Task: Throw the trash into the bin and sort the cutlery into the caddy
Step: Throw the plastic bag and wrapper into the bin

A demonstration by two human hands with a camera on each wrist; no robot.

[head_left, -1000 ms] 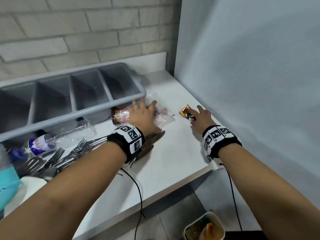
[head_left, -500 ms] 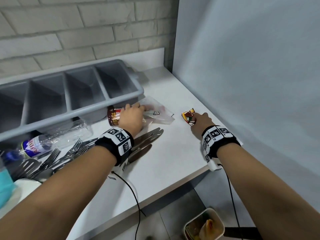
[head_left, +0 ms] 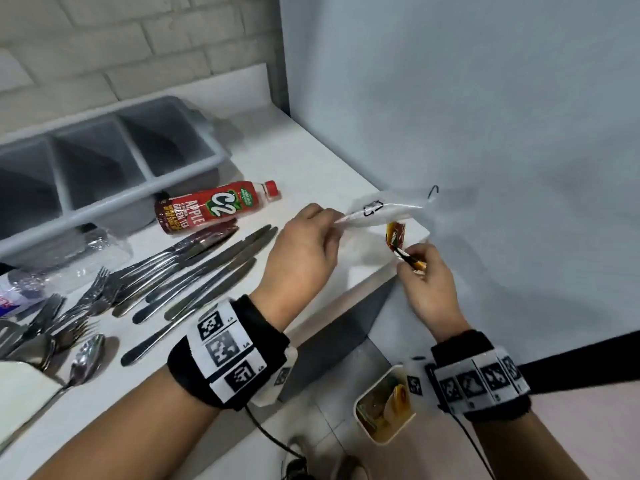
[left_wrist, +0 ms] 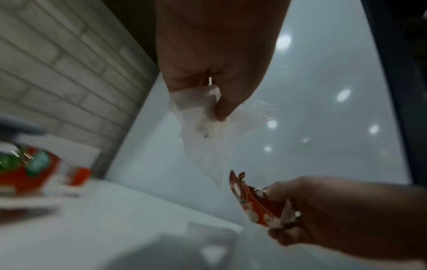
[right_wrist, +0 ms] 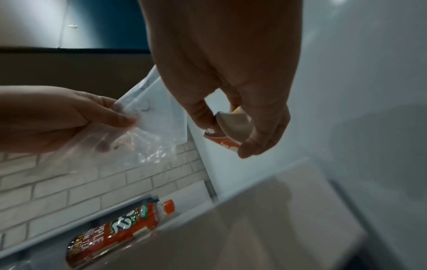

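Note:
My left hand pinches a clear plastic bag by one corner and holds it above the counter's right end; the bag hangs from its fingers. My right hand pinches a small red wrapper just right of the bag, seen too as the wrapper. A red C2 bottle lies in front of the grey caddy. Several knives, forks and a spoon lie on the white counter. The bin stands on the floor below my right wrist.
A crushed clear water bottle lies at the left under the caddy's front rim. A white plate sits at the near left. A pale blue wall closes off the counter's right side. A brick wall runs behind.
Both hands have lifted off the counter toward the right edge, the left taking the clear bag and the right the red wrapper. The C2 bottle beneath the bag is now uncovered.

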